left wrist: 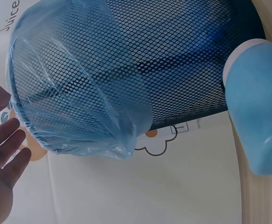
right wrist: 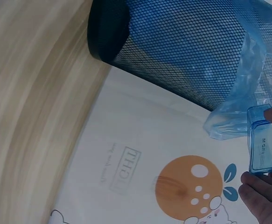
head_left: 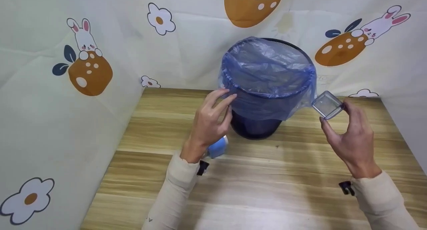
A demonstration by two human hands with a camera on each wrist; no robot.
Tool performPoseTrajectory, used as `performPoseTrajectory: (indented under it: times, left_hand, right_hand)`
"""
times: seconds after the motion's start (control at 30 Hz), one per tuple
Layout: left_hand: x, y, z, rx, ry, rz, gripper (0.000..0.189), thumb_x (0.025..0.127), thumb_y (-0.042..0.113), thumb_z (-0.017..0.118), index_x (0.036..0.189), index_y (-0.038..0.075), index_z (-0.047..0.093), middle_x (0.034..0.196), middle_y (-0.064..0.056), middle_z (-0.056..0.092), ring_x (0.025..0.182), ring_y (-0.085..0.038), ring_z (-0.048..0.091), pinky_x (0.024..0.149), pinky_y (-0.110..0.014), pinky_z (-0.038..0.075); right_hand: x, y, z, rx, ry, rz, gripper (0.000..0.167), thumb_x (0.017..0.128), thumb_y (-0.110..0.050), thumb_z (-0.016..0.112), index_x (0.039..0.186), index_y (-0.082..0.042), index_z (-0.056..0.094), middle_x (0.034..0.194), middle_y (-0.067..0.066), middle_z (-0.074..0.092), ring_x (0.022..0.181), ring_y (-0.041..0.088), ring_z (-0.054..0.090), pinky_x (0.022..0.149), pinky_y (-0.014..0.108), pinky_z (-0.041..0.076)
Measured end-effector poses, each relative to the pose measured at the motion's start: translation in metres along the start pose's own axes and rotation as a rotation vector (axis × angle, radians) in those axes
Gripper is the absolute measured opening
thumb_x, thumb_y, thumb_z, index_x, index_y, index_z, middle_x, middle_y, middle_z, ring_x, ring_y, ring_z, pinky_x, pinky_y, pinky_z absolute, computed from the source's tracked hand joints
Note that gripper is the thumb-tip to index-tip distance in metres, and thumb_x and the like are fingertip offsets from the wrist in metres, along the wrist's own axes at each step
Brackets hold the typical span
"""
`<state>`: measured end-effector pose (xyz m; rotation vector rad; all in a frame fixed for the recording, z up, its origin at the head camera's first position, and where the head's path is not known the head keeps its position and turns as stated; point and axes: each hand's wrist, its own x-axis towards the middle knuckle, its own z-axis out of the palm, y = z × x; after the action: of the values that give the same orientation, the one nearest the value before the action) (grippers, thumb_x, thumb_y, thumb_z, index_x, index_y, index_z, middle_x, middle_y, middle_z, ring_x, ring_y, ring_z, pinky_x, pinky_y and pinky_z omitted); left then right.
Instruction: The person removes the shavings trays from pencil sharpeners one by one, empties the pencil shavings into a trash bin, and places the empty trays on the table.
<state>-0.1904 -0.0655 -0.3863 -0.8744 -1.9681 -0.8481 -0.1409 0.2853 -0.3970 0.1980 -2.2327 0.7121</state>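
A black mesh trash bin (head_left: 257, 127) stands upright at the back of the table, lined with a translucent blue plastic bag (head_left: 263, 106) folded over its rim. My right hand (head_left: 355, 136) pinches a small clear bluish plastic box (head_left: 327, 105) between thumb and fingers, just right of the bin. Small print shows on the box (right wrist: 265, 145) in the right wrist view. At the bin's left front, my left hand (head_left: 213, 120) has its fingers spread loosely by the bag's edge and holds nothing. Whether its fingertips touch the bag, I cannot tell.
A light blue object (head_left: 217, 148) with a pale rim sits on the wooden table (head_left: 153, 133), partly behind my left wrist. White sheeting (head_left: 193, 53) printed with rabbits, oranges and flowers walls the table at the back and sides.
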Motion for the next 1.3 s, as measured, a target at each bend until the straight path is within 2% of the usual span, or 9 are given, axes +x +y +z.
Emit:
performPoseTrajectory:
  times: [0.37,0.63,0.9,1.1,1.3]
  left_hand:
    - [-0.014,-0.007,0.001,0.003,-0.005,-0.011,0.029,0.089,-0.002,0.061,0.116,0.001,0.070,0.117,-0.021,0.064,0.116,-0.034,0.060,0.102,-0.037,0.048]
    - [-0.025,-0.008,0.004,0.018,-0.048,-0.033,0.028,0.088,0.000,0.061,0.113,0.001,0.072,0.112,-0.017,0.066,0.110,-0.029,0.061,0.099,-0.034,0.050]
    - [-0.034,-0.010,0.005,0.027,-0.075,-0.053,0.027,0.088,0.001,0.062,0.114,0.002,0.072,0.110,-0.014,0.066,0.107,-0.025,0.062,0.093,-0.033,0.052]
    - [-0.039,-0.012,0.006,0.005,-0.100,-0.058,0.027,0.088,0.000,0.062,0.114,0.001,0.071,0.109,-0.013,0.066,0.106,-0.025,0.062,0.090,-0.033,0.053]
    - [-0.044,-0.015,0.007,0.000,-0.117,-0.065,0.030,0.085,-0.003,0.065,0.113,0.001,0.071,0.109,-0.014,0.066,0.105,-0.026,0.062,0.091,-0.035,0.053]
  right_hand:
    - [-0.022,0.012,0.012,0.004,-0.078,-0.027,0.062,0.075,-0.005,0.082,0.127,0.013,0.052,0.115,0.033,0.060,0.105,0.047,0.060,0.089,0.063,0.049]
    - [-0.042,0.021,0.027,0.004,-0.153,-0.072,0.065,0.072,-0.004,0.084,0.126,0.016,0.053,0.113,0.033,0.062,0.100,0.049,0.062,0.085,0.063,0.051]
    - [-0.054,0.029,0.041,0.009,-0.193,-0.109,0.067,0.068,-0.002,0.086,0.123,0.017,0.053,0.111,0.034,0.062,0.096,0.050,0.064,0.081,0.060,0.054]
    - [-0.063,0.033,0.049,0.020,-0.222,-0.097,0.066,0.069,-0.003,0.087,0.123,0.016,0.054,0.110,0.033,0.062,0.095,0.050,0.065,0.078,0.061,0.054]
    - [-0.070,0.037,0.055,0.025,-0.290,-0.061,0.067,0.068,-0.002,0.087,0.124,0.015,0.054,0.111,0.033,0.063,0.097,0.049,0.064,0.082,0.061,0.053]
